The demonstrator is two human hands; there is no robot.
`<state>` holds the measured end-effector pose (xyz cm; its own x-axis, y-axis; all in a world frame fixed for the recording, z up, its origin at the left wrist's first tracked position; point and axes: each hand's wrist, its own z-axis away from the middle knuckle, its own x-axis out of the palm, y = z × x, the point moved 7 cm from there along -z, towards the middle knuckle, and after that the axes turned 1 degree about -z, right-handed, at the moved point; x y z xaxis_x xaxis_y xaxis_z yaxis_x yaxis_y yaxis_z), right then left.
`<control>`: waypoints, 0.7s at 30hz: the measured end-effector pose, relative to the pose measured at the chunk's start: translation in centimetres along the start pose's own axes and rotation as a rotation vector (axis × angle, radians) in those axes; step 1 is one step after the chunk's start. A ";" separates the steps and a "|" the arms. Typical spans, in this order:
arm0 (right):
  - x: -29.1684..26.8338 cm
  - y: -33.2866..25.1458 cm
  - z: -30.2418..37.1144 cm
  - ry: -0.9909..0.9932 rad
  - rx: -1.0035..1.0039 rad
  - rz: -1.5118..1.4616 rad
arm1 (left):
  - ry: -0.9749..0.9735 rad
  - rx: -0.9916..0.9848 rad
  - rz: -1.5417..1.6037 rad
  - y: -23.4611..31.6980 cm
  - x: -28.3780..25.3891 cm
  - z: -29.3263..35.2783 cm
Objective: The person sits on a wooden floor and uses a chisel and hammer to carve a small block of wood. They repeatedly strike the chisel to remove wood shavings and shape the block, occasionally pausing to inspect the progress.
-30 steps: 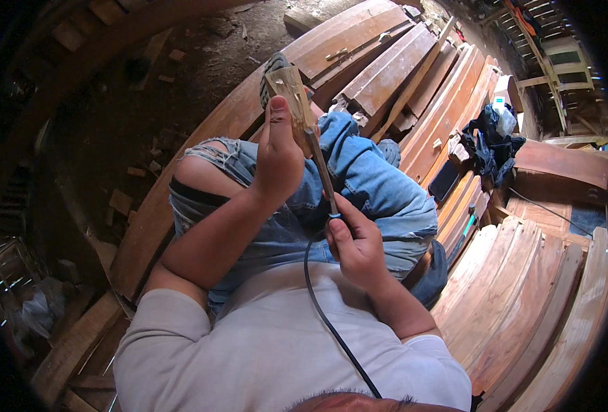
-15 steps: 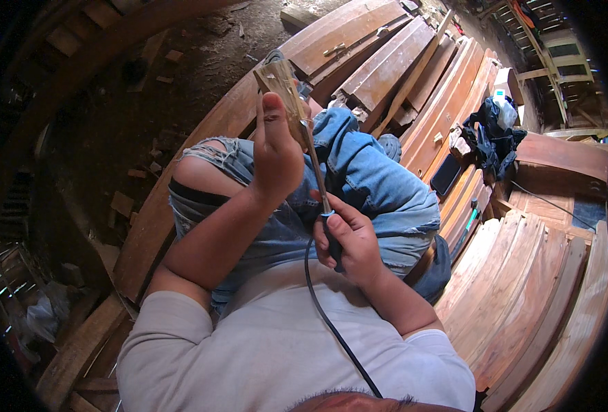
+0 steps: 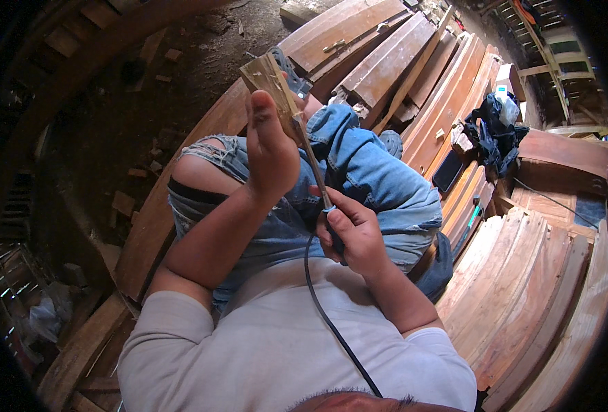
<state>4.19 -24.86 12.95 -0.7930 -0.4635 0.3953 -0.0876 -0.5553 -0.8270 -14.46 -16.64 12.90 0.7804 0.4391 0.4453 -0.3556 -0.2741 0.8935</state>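
Note:
My left hand (image 3: 274,154) grips a short, pale wood block (image 3: 271,77) raised above my crossed legs. The thumb points up along the block, and the other fingers are mostly hidden behind it. Rough, splintered cuts mark the block's upper face. Closed around the dark handle of a long, thin-shafted chisel (image 3: 313,161), my right hand (image 3: 357,237) is just in front of my belly. A light blue ring shows where handle meets shaft. The chisel's far end meets the right side of the block beside my left hand.
Reddish-brown boards (image 3: 386,62) lie stacked ahead and to the right, with paler planks (image 3: 496,288) nearer. A phone (image 3: 448,172), a black plastic bag (image 3: 493,134) and a teal-handled tool (image 3: 474,213) rest on boards at right. A black cord (image 3: 331,319) crosses my shirt. Wood scraps (image 3: 123,202) litter the dark ground at left.
The block and my left hand have shifted slightly left. My right hand has pushed a little forward, and the chisel's far end sits farther left with the block.

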 end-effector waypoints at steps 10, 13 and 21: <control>-0.5 -3.0 -1.0 0.164 -0.630 0.842 | 0.035 0.015 0.008 0.0 -0.4 0.0; -0.6 -2.5 -0.8 0.112 -0.333 0.530 | 0.007 0.023 -0.023 -0.2 -0.4 -0.3; 1.1 -0.9 -0.8 -0.062 0.048 -0.203 | -0.035 -0.079 0.116 -0.4 -0.2 -0.7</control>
<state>2.93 -24.27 13.81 -0.7235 -0.3797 0.5765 -0.2112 -0.6733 -0.7086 -14.83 -16.07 12.52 0.7489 0.3779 0.5444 -0.4823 -0.2526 0.8388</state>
